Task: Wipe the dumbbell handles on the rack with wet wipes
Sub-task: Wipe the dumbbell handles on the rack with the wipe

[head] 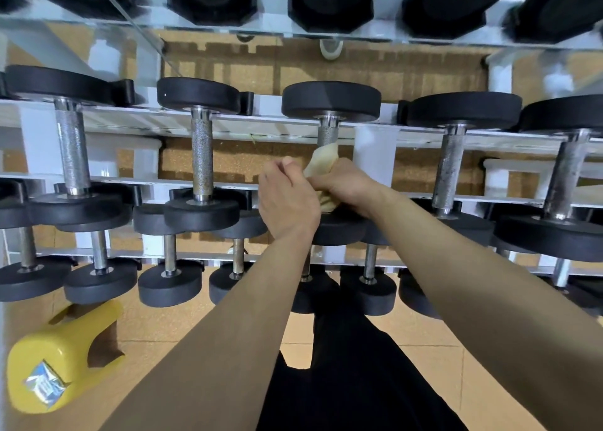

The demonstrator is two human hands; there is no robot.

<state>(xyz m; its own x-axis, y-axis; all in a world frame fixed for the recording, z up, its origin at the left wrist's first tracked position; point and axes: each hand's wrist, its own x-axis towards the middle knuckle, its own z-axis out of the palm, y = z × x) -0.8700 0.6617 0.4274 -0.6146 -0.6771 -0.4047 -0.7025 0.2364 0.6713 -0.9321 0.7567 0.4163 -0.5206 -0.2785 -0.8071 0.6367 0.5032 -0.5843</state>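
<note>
Left hand, right hand: fingers curled round wipe on handle; packet seemingly on yellow tub.

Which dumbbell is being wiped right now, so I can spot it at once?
On the white rack, take the middle row. The dumbbell is third from the left in view. Alone among its neighbours, its handle is wrapped in a pale yellow wipe gripped by the right hand, with the left hand beside it.

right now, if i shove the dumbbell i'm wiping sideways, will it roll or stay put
Probably stays: the dumbbell rests across the white rack, and neighbours sit in black cradles. Likely heavy for its size: thick heads, steel handle. Knurling should grip well, though the wipe your right hand holds may leave it slick.
</note>
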